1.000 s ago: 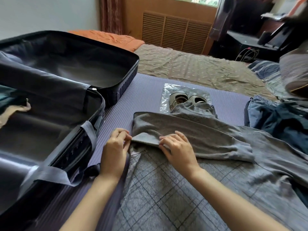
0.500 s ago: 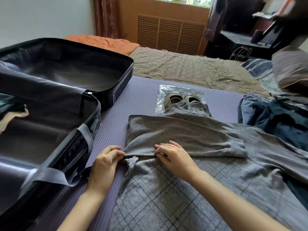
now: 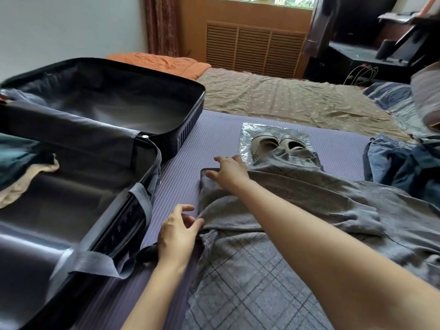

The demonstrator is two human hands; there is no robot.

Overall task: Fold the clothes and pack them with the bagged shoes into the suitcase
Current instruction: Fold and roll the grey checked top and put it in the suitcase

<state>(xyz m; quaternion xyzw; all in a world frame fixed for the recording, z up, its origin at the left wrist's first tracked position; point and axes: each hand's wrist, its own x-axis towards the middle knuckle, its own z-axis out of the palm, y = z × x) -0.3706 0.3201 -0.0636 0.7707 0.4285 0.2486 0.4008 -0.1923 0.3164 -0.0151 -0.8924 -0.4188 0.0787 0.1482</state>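
Moved forward off the fold, the right hand [image 3: 228, 172] spreads a wide grip over the far left corner of the grey sweater [image 3: 297, 201] on the bed [image 3: 214, 139], straight beyond the left hand [image 3: 177, 231], whose grip pinches the near fold.

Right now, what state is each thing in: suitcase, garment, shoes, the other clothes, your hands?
Suitcase: open, lying flat, partly packed.
Grey checked garment: spread out, sleeve folded across, folding unfinished.
Bagged shoes: in a clear bag, unpacked, garment's top overlapping them.
Denim clothes: unfolded heap.
Left hand: fingertips at the fold's edge, grip unclear.
Right hand: open, on the garment's far corner.
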